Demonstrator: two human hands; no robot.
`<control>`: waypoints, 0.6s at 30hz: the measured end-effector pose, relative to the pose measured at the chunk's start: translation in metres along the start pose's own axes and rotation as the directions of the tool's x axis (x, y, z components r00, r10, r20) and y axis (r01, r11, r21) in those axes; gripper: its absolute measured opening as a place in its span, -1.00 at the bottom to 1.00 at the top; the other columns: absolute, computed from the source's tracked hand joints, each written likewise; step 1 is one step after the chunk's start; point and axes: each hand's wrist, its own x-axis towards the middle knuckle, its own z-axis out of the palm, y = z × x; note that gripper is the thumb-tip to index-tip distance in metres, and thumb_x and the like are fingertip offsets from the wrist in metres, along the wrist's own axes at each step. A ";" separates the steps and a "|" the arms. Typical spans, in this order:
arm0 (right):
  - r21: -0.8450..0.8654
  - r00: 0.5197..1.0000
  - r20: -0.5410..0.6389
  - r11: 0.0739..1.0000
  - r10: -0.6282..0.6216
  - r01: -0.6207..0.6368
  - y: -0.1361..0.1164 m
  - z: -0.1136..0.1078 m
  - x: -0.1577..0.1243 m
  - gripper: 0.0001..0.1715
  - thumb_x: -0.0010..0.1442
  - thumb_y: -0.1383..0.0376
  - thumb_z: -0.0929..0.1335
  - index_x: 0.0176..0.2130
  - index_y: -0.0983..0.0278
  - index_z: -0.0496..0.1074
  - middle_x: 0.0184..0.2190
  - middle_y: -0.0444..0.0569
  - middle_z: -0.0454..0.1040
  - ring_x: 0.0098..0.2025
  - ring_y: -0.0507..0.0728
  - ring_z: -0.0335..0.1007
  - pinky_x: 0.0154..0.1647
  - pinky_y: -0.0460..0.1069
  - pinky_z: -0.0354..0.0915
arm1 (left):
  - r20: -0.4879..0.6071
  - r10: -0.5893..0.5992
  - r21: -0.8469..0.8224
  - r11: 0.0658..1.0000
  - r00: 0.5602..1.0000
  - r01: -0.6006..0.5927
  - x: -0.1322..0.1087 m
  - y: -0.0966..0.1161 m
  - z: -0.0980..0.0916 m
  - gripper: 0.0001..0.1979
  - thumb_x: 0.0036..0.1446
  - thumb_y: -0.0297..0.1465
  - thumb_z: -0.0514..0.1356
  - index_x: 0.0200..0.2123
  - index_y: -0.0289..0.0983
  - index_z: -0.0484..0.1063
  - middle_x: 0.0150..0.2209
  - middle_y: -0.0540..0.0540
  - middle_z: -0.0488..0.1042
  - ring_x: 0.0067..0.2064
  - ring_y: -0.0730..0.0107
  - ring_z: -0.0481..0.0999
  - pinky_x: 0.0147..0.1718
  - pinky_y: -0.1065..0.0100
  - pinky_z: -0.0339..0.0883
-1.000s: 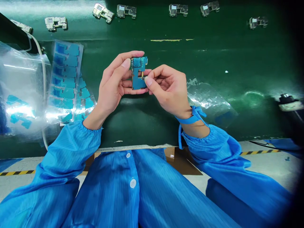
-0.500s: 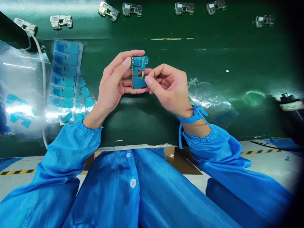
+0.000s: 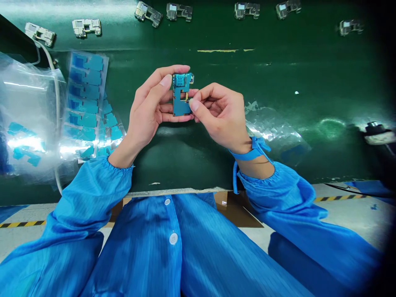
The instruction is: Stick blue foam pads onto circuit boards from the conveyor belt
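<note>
My left hand point(image 3: 151, 101) is wrapped round the edges of a small blue circuit board point(image 3: 181, 108), holding it upright over the green bench. The board has a notch in its right side and a metal card slot near its top. Thumb and forefinger of my right hand point(image 3: 216, 109) pinch at the board's lower right edge, by the notch. The fingertips hide part of that edge. A blue wrist strap point(image 3: 247, 155) with a coiled cord circles my right wrist.
Several circuit boards point(image 3: 179, 12) lie in a row on the far strip of the bench point(image 3: 173, 169). To the left are sheets of blue film pieces point(image 3: 94, 78), a clear plastic bag point(image 3: 27, 99) and a white cable point(image 3: 49, 55). Crumpled clear film point(image 3: 272, 128) lies at right.
The row of boards along the far side has shifted a little to the right. My hands and the circuit board they hold are almost unchanged.
</note>
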 end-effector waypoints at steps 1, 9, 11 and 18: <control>0.004 1.000 -0.004 1.000 0.003 -0.003 0.000 0.000 0.000 -0.50 0.26 -0.02 0.66 -0.30 0.22 0.46 -0.32 -0.09 0.49 0.01 0.19 0.67 -0.12 -0.01 0.66 | 0.002 0.001 -0.007 1.000 1.000 -0.001 0.000 0.000 0.000 -0.61 0.49 -0.06 0.24 0.20 -0.13 0.58 -0.04 -0.08 0.75 0.12 -0.08 0.78 -0.12 0.16 0.80; -0.027 1.000 0.007 1.000 0.000 0.000 -0.001 0.000 0.000 -0.47 0.25 -0.08 0.65 -0.30 0.20 0.46 -0.32 -0.09 0.49 0.00 0.19 0.66 -0.14 0.00 0.66 | 0.010 0.007 -0.042 0.999 1.000 -0.007 0.000 0.000 0.001 -0.62 0.50 -0.07 0.24 0.18 -0.15 0.58 -0.01 -0.11 0.76 0.09 -0.10 0.79 -0.10 0.08 0.80; -0.035 1.000 0.009 0.999 0.013 -0.013 -0.002 -0.001 -0.001 -0.48 0.25 -0.08 0.65 -0.30 0.19 0.46 -0.30 -0.09 0.50 0.00 0.19 0.66 -0.14 0.01 0.67 | 0.011 0.023 -0.040 0.999 1.000 -0.023 -0.001 0.001 0.002 -0.66 0.52 -0.11 0.21 0.15 -0.14 0.59 -0.03 -0.08 0.77 -0.02 -0.05 0.81 -0.11 0.01 0.81; -0.060 1.000 0.024 0.998 0.013 -0.012 -0.002 -0.002 -0.001 -0.53 0.30 -0.01 0.64 -0.27 0.19 0.45 -0.23 -0.06 0.55 -0.10 0.14 0.62 -0.15 0.03 0.66 | 0.031 0.014 -0.028 1.000 0.999 -0.013 -0.001 0.001 0.001 -0.61 0.46 -0.05 0.26 0.18 -0.12 0.58 -0.01 -0.05 0.78 0.10 -0.14 0.78 -0.03 -0.04 0.80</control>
